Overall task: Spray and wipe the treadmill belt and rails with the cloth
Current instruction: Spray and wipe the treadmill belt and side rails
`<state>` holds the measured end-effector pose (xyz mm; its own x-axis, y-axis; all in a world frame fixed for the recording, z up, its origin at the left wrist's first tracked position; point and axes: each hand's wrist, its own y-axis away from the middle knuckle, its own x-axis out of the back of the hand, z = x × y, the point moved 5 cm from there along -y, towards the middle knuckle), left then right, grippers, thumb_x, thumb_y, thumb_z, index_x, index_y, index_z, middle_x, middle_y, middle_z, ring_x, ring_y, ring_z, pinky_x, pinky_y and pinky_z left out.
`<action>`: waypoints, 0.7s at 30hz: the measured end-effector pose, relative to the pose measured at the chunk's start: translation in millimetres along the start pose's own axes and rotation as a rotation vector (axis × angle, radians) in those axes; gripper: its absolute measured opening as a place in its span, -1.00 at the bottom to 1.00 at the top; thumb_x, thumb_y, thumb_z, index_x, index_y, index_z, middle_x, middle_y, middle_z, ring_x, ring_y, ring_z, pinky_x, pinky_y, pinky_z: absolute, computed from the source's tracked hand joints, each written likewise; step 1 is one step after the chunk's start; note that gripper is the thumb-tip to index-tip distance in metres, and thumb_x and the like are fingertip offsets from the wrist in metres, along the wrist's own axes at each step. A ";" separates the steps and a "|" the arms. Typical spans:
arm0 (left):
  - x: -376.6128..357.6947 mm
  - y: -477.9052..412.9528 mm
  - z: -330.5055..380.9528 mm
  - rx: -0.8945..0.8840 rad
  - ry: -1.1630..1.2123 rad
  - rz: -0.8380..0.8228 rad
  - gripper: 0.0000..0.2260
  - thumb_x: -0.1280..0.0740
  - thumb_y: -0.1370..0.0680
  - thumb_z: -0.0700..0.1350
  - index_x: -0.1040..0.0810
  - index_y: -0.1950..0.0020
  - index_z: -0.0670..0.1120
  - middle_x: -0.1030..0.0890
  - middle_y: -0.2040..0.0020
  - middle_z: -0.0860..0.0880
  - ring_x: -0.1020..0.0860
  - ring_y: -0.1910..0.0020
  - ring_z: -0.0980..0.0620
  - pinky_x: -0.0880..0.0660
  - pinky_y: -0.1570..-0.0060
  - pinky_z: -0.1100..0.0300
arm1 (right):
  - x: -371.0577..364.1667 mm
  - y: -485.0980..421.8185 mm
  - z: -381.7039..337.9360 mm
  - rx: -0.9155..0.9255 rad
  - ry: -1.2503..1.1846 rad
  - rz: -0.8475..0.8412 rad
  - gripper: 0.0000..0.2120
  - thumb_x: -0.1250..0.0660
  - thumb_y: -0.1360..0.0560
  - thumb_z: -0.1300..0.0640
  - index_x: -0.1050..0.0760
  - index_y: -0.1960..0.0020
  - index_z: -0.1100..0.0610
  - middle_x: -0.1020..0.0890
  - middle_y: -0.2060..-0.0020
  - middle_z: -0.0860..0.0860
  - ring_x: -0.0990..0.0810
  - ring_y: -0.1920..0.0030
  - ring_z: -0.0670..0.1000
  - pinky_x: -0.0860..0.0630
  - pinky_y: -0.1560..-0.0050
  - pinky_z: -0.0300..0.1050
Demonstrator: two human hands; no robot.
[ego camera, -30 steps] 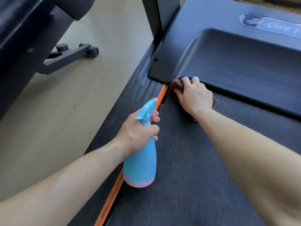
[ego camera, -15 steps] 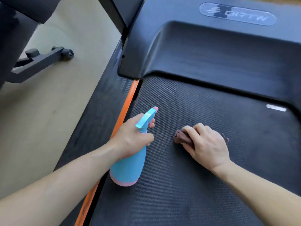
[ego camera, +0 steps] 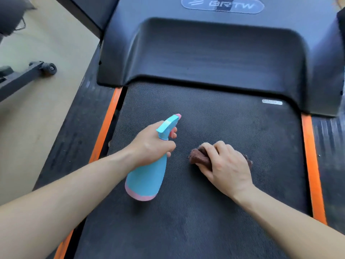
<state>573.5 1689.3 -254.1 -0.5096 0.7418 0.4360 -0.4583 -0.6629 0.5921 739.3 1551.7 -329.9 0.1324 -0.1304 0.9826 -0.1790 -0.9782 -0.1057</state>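
One cloth (ego camera: pixel 198 159) in right hand (ego camera: pixel 230 170), on belt (ego camera: pixel 205 113).

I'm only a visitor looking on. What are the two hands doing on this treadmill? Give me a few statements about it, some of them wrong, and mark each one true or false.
1. The left hand grips a blue spray bottle with a pink base. True.
2. The cloth is white. False: it is brown.
3. The right hand holds the cloth down on the belt. True.
4. The cloth lies on the left orange strip. False: it is near the middle of the belt, apart from both orange strips.
5. The bottle stands on the floor beside the treadmill. False: it is held over the belt, with its nozzle pointing toward the motor cover.
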 end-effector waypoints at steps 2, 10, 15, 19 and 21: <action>-5.2 -0.4 0.8 0.011 0.020 0.004 -0.63 -0.37 -0.35 -0.17 -0.62 -0.15 0.03 -0.68 -0.08 0.07 -0.72 0.23 0.03 -0.67 -0.04 0.05 | 1.3 6.2 5.6 -0.010 0.001 -0.001 -0.62 -0.23 -0.54 -0.27 -0.52 -0.18 -0.02 -0.45 0.12 0.01 -0.50 0.17 0.13 -0.52 0.20 0.06; -10.1 4.8 -12.2 0.072 0.028 0.027 -0.70 -0.36 -0.29 -0.08 -0.61 0.01 -0.11 -0.63 0.18 0.05 -0.71 0.25 0.00 -0.65 -0.10 -0.20 | 5.5 7.6 8.3 -0.015 -0.030 -0.005 -0.59 -0.21 -0.55 -0.30 -0.50 -0.20 -0.03 -0.46 0.10 0.01 -0.51 0.14 0.13 -0.53 0.20 0.06; -3.2 5.7 -19.1 0.027 0.208 0.010 -0.45 -0.31 -0.48 -0.39 -0.60 -0.35 0.12 -0.64 -0.04 -0.01 -0.60 0.05 0.11 -0.71 0.08 0.05 | 12.8 -58.8 33.3 -0.276 -0.014 0.063 -0.56 -0.23 -0.55 -0.28 -0.46 -0.24 0.02 -0.49 -0.02 0.11 -0.54 0.01 0.22 -0.53 0.16 0.09; 11.0 4.7 -28.1 0.010 0.195 0.048 -0.48 -0.35 -0.46 -0.32 -0.62 -0.21 0.26 -0.69 -0.12 0.05 -0.71 0.22 0.01 -0.63 0.19 0.26 | 3.8 -153.4 43.6 -0.429 -0.098 0.047 -0.53 -0.19 -0.59 -0.28 -0.42 -0.30 0.04 -0.47 -0.20 0.14 -0.47 -0.20 0.24 -0.47 -0.07 0.17; 18.4 4.3 -29.3 0.002 0.196 0.065 -0.51 -0.35 -0.48 -0.33 -0.61 -0.21 0.23 -0.69 -0.14 0.04 -0.71 0.23 -0.02 -0.53 0.29 0.38 | -2.0 -173.9 30.1 -0.435 -0.117 0.042 -0.55 -0.18 -0.60 -0.26 -0.44 -0.28 0.05 -0.48 -0.20 0.13 -0.47 -0.20 0.24 -0.45 -0.07 0.15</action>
<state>540.7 1697.2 -263.3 -0.6700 0.6632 0.3335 -0.4182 -0.7084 0.5685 799.5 1717.2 -318.1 0.2211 -0.2106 0.9522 -0.5767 -0.8156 -0.0465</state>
